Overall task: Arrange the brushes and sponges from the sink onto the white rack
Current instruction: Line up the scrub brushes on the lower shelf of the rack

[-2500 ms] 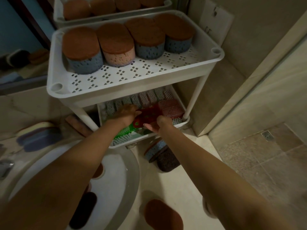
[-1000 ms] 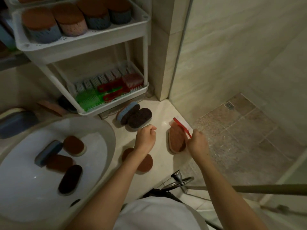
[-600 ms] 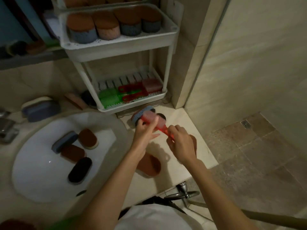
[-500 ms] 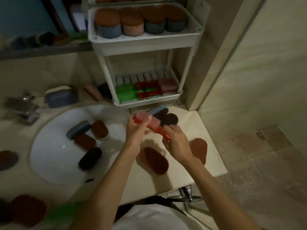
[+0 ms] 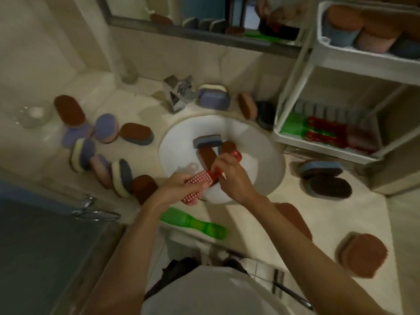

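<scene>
The sink (image 5: 261,169) is hemmed in. The white rack (image 5: 318,147) stands just right of its rim, a crowd of sponges (image 5: 136,134) covers the worktop (image 5: 341,212) to its left, and a stacked pair of sponges (image 5: 327,185) lies to its right, below the rack's lower tray. A green brush (image 5: 193,221) lies along the worktop edge on the sink's near side. The clearest bare stretch runs right of the sink toward the near edge.

Over the sink's near rim both hands hold one red brush (image 5: 197,184), dotted face up. The left hand (image 5: 177,189) grips its head, fingers curled under it; the right hand (image 5: 231,176) pinches the handle, whose looped end points toward the sink's middle. Three sponges (image 5: 206,140) lie inside the sink, just beyond the brush.
</scene>
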### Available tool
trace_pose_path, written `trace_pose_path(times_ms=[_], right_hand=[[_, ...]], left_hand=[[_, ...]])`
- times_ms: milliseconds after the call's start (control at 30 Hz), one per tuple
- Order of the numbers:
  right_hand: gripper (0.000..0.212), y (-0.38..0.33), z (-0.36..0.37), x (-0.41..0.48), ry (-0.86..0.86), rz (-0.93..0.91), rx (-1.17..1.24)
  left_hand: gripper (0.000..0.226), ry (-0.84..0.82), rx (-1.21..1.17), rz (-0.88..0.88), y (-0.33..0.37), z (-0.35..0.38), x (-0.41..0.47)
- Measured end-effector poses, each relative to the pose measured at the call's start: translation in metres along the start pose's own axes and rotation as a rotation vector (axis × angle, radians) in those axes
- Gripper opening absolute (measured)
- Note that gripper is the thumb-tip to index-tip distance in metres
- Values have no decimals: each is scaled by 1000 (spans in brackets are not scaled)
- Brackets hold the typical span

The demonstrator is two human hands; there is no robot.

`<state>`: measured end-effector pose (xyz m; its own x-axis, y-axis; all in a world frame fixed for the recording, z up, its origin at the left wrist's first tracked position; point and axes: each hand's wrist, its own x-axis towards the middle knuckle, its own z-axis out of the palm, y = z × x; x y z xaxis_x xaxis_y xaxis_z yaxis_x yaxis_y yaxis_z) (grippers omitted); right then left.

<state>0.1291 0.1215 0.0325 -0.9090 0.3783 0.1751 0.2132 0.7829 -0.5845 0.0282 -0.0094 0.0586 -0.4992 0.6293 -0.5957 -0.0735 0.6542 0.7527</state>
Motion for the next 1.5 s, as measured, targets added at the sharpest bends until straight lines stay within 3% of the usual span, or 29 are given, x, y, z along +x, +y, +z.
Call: trace_pose_path(times_ms=[67, 133, 233, 300, 467, 633, 800, 1000, 1100, 1233, 1500], right_hand=[[25, -14, 19, -1, 78, 152, 46], [26, -27, 36, -4, 27, 228, 53], [43, -46, 61, -9, -380, 204, 0], [56, -58, 77, -14, -531, 173, -70], [67, -72, 114, -22, -637, 230, -285], [65, -74, 122, -23, -669, 304, -349], [56, -71, 102, -20, -570, 284, -403], [62, -52, 25, -8, -276, 349, -357], [62, -29, -11, -18, -135, 426, -328], [54, 6, -52, -42, 38, 559, -312], [60, 87, -154, -66, 3, 653, -419]], left_hand=[[11, 104, -82, -25, -17, -21, 0], [12, 229, -224, -48, -37, -43, 3], [23, 374, -276, -100, -59, -69, 9], [23, 374, -277, -115, -65, -79, 12], [44, 313, -261, -110, -66, -86, 16], [36, 215, -277, -31, -57, -88, 18], [27, 160, -330, 1, -46, -80, 20], [5, -66, -321, 154, -2, -49, 21], [32, -127, -258, 206, 22, -23, 29], [21, -234, -231, 250, 53, 19, 39], [22, -276, -166, 221, 125, 126, 49]])
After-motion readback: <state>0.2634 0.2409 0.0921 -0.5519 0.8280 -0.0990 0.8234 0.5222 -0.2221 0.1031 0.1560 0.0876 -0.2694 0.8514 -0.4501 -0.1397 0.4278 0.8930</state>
